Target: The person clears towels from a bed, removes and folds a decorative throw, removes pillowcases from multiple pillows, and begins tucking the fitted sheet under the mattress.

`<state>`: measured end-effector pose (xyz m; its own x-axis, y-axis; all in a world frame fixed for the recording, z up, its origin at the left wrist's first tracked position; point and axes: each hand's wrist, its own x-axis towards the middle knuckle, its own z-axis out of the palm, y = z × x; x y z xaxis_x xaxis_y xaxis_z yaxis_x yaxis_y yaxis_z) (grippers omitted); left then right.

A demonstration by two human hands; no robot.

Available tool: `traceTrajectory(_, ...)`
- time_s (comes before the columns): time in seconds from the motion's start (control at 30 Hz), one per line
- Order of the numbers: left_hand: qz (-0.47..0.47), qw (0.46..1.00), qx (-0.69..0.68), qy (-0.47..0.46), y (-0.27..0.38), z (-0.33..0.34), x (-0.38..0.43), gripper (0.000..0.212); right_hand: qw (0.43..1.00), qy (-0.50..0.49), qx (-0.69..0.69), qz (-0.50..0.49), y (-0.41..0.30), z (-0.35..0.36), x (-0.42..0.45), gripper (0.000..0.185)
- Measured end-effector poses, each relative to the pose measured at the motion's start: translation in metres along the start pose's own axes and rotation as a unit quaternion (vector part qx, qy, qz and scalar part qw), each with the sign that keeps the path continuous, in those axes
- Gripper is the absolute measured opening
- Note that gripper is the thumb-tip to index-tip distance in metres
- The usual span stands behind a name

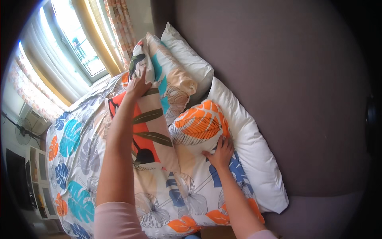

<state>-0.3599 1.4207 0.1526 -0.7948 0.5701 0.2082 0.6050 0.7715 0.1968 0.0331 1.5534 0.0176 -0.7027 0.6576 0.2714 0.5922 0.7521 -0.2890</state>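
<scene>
My left hand [138, 85] reaches far across the bed and touches a small cushion [149, 64] printed with dark green and red shapes. Its index finger is stretched out and its thumb stands apart. Under my left forearm lies another cushion [152, 128] in red, beige and olive leaf print. My right hand [221, 152] rests with spread fingers on a leaf-print pillow [200, 128] with an orange leaf. Behind that pillow a white pillow [244, 134] leans on the padded headboard [283, 89]. A second leaf-print pillow [176, 80] stands farther off, before another white pillow [191, 55].
A leaf-print bedspread [80, 158] covers the bed. Beyond it are a window [80, 41] with floral curtains [119, 27], a fan [25, 127], a television [18, 173] and a white cabinet [43, 191].
</scene>
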Motion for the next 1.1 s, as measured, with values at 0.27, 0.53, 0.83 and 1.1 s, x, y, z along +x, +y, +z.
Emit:
traceTrajectory(0.27,-0.037,0.995,-0.047,0.074,-0.007,0.054,0.031,0.023,1.0,0.001,-0.008,0.013,0.024,0.032,0.009,0.103)
traceTrajectory(0.53,-0.051,0.969,-0.145,0.191,-0.032,-0.029,-0.098,0.03,0.999,-0.029,-0.017,0.025,0.023,0.034,0.007,0.108)
traceTrajectory(0.83,-0.04,0.898,-0.23,0.373,-0.081,-0.189,-0.327,0.026,0.989,-0.058,0.124,0.048,-0.002,-0.048,0.017,0.106)
traceTrajectory(1.1,0.179,0.914,-0.114,0.345,-0.081,-0.297,-0.471,0.04,0.852,-0.23,0.279,-0.378,-0.2,-0.262,-0.182,0.088)
